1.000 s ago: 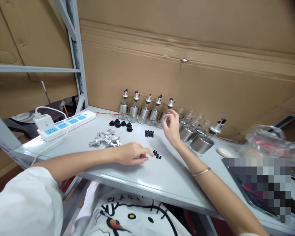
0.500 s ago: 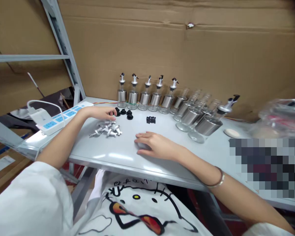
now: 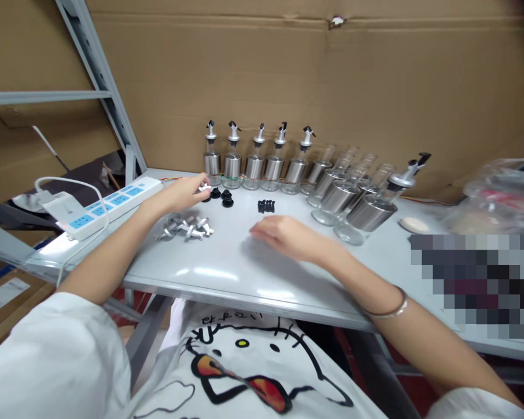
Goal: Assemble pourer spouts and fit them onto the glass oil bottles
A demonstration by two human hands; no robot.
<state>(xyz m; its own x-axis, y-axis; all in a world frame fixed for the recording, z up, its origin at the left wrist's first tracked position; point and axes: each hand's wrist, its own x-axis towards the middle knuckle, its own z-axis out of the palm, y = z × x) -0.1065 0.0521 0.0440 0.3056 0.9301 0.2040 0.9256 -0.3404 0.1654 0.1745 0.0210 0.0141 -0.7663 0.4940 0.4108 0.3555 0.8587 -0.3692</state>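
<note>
My left hand [image 3: 186, 193] is closed, with a small silver pour spout [image 3: 205, 188] pinched between thumb and fingers, mostly hidden by them. It hovers at the black rubber stoppers [image 3: 227, 199], partly covering one. Nearer the table edge, below my left wrist, lies a loose pile of silver pour spouts [image 3: 186, 227]. My right hand [image 3: 290, 237] is just over the middle of the table, palm down, its fingers stretched out and slightly blurred, with nothing visible in it. Beyond its fingers several small black caps [image 3: 266, 206] lie in a tight group.
A row of glass oil bottles [image 3: 254, 167] with steel sleeves and spouts stands at the back. Several bottles without spouts [image 3: 338, 196] stand to the right, beside a spouted bottle [image 3: 372, 210]. A power strip [image 3: 113, 205] lies left; a white oval object [image 3: 414, 225] and plastic bag [image 3: 498, 198] lie right.
My left hand has shifted slightly up and now shows a silver piece in its fingers. My right hand has lifted off the table and moved a little up and right.
</note>
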